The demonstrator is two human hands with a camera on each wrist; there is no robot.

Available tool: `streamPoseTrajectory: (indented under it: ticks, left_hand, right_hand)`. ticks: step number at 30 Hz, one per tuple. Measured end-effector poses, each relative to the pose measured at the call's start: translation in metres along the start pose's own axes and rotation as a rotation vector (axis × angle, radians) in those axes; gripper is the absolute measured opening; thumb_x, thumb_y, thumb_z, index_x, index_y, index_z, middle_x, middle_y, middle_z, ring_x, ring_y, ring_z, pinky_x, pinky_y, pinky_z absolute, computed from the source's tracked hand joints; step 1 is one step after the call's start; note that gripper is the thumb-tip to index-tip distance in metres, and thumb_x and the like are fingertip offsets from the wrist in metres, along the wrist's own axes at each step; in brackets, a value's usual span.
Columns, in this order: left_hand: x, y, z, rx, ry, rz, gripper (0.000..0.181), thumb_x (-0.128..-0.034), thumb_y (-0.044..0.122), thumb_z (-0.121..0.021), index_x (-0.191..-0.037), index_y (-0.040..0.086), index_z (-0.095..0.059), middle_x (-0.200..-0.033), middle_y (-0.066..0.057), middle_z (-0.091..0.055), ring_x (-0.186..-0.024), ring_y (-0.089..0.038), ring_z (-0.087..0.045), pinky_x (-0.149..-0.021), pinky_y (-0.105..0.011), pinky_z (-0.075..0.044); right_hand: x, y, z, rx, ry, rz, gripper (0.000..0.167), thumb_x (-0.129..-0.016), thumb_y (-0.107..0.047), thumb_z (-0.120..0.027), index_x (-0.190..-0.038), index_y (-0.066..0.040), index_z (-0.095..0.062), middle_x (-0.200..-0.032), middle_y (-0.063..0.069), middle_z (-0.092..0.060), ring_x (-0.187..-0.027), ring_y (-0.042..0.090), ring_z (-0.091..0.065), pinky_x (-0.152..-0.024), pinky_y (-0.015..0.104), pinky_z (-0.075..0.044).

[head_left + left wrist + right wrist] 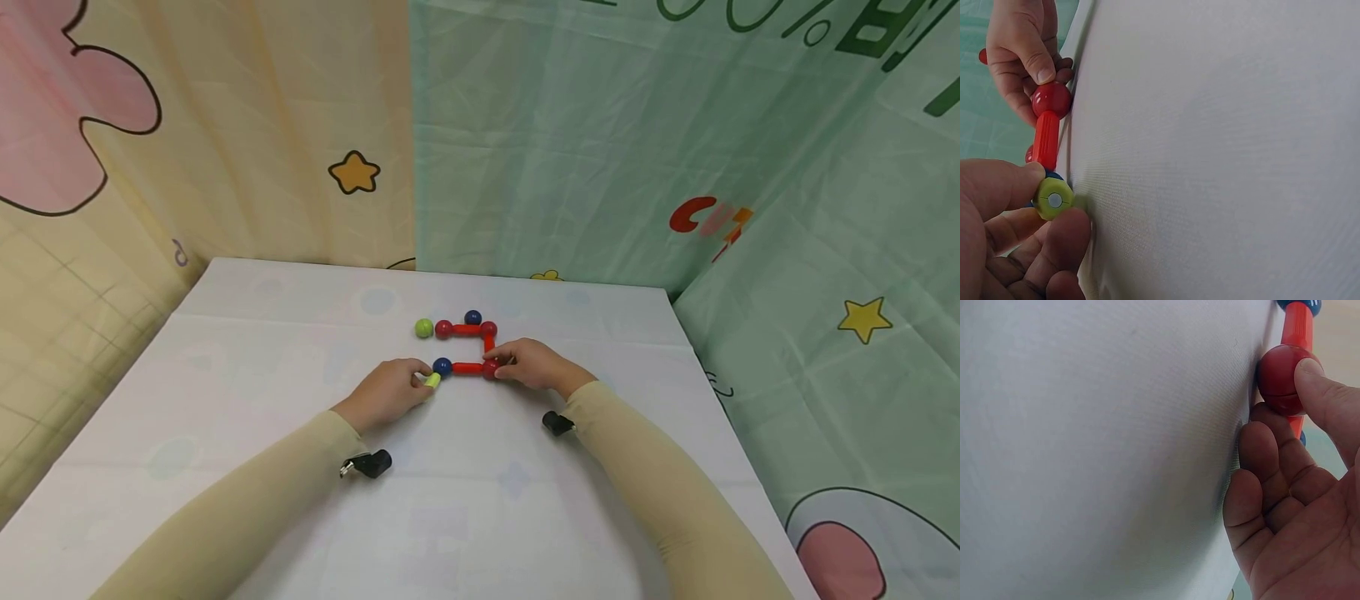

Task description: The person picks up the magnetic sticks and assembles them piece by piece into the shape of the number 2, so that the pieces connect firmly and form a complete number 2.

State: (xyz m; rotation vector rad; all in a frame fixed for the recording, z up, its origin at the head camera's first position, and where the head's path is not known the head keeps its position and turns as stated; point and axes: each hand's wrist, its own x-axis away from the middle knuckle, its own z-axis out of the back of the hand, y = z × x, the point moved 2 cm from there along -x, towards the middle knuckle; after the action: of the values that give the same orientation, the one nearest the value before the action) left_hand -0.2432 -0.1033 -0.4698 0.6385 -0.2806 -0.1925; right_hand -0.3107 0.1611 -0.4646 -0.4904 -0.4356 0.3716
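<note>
one yellow-green rod (432, 380) points lengthwise toward a blue ball (442, 367).

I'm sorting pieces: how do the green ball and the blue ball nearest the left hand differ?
The green ball is lime; the blue ball is dark blue. The green ball lies farther back; the blue ball sits at one end of a red rod. Both are round.

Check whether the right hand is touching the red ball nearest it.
Touching. The right wrist view shows it: the right hand's thumb overlaps the red ball, its tip pressed against the surface.
</note>
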Motion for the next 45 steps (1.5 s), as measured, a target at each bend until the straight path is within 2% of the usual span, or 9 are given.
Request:
streamPoseTrajectory:
  ticks: [17,27,34,39,45]
  left_hand:
    - [0.001,0.004,-0.004,0.038,-0.007,0.028,0.043,-0.097,0.032,-0.077,-0.133,0.009,-0.068,-0.102,-0.001,-0.074,-0.088,-0.016,-0.064,-0.081,-0.032,-0.055]
    - [0.001,0.005,-0.005,0.041,-0.007,0.007,0.046,-0.095,0.032,-0.08,-0.132,0.008,-0.067,-0.103,-0.001,-0.073,-0.088,-0.017,-0.064,-0.08,-0.031,-0.054]
    - [-0.001,0.005,-0.007,0.027,0.01,-0.001,0.043,-0.0923,0.033,-0.083,-0.126,0.01,-0.068,-0.102,-0.001,-0.072,-0.088,-0.018,-0.063,-0.081,-0.034,-0.054]
    - [-0.003,0.006,-0.009,0.014,0.019,-0.018,0.042,-0.0914,0.032,-0.084,-0.123,0.009,-0.068,-0.098,0.0,-0.071,-0.085,-0.017,-0.062,-0.078,-0.032,-0.052]
    - [-0.002,0.006,-0.01,0.034,0.01,-0.01,0.041,-0.0913,0.031,-0.084,-0.122,0.009,-0.068,-0.097,0.002,-0.07,-0.085,-0.017,-0.061,-0.08,-0.031,-0.052]
  right_hand:
    - [-0.001,0.0,0.0,-0.009,-0.004,-0.005,0.04,-0.1,-0.021,-0.073,-0.14,-0.026,-0.07,-0.129,0.001,-0.069,-0.119,0.022,-0.057,-0.104,0.04,-0.054]
    - [-0.002,0.002,0.0,-0.017,-0.004,-0.006,0.04,-0.1,-0.02,-0.074,-0.14,-0.027,-0.07,-0.128,0.001,-0.069,-0.118,0.023,-0.057,-0.105,0.04,-0.054]
    - [-0.003,0.002,0.0,-0.007,-0.007,-0.007,0.04,-0.101,-0.021,-0.073,-0.14,-0.028,-0.07,-0.133,0.001,-0.068,-0.121,0.023,-0.057,-0.108,0.042,-0.053]
    - [-0.003,0.002,0.0,-0.008,-0.006,-0.013,0.04,-0.101,-0.021,-0.073,-0.14,-0.028,-0.07,-0.134,0.002,-0.068,-0.122,0.024,-0.057,-0.108,0.042,-0.053]
    - [-0.003,0.003,-0.001,-0.024,-0.005,-0.015,0.041,-0.101,-0.02,-0.073,-0.14,-0.027,-0.07,-0.135,0.003,-0.068,-0.122,0.024,-0.057,-0.107,0.042,-0.054]
